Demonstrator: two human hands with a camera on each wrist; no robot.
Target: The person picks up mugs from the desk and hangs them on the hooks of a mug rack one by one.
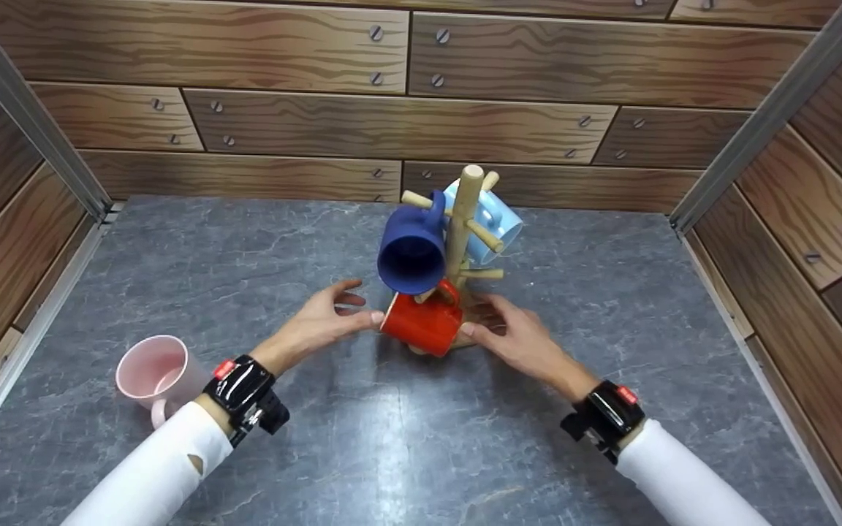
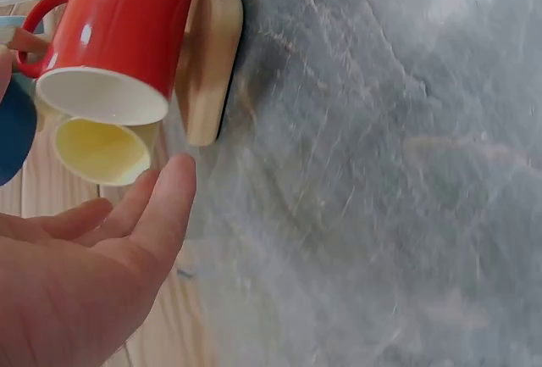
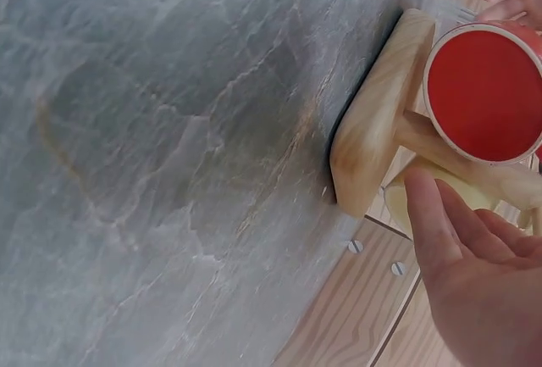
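Observation:
A red mug (image 1: 421, 326) hangs sideways by its handle from a low peg of a wooden mug tree (image 1: 471, 191). My left hand (image 1: 322, 320) is at its rim end, thumb tip right by the rim and fingers loosely extended. On the other side, the thumb of my right hand (image 1: 522, 337) is right at the mug's base, fingers straight beside the tree. Neither hand curls round the mug. Above it hangs a dark blue mug (image 1: 396, 232). The left wrist view shows a yellow mug (image 2: 102, 152) behind the red one.
A light blue mug (image 1: 503, 232) hangs on the far side of the tree. To the left, a pink mug (image 1: 186, 376) stands upright on the grey marbled tabletop (image 1: 304, 460), beside my left forearm. Wood-patterned panels (image 1: 297, 120) enclose the back and sides.

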